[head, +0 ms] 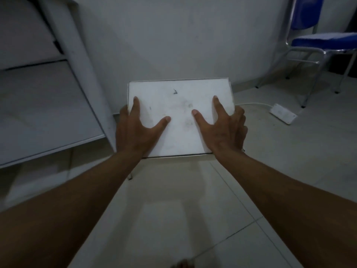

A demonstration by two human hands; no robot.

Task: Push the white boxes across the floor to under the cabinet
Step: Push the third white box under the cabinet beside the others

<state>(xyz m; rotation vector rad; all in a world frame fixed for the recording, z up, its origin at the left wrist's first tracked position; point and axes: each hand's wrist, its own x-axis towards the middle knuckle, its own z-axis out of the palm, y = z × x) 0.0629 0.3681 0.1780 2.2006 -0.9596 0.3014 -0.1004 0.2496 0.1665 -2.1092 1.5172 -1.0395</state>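
A white box (179,101) with smudges on its top sits in the middle of the view, close to the wall. My left hand (138,130) grips its left side, thumb and forefinger lying on the top and the other fingers down the side. My right hand (222,128) grips its right side the same way. The grey cabinet (48,105) stands to the left, its upright edge just beside the box, with a low gap under its bottom shelf. Whether the box rests on the floor or is lifted slightly I cannot tell.
A pale tiled floor (173,209) stretches toward me. A blue chair with metal legs (316,47) stands at the back right. A white power strip (283,114) with its cable lies on the floor right of the box. The wall is right behind the box.
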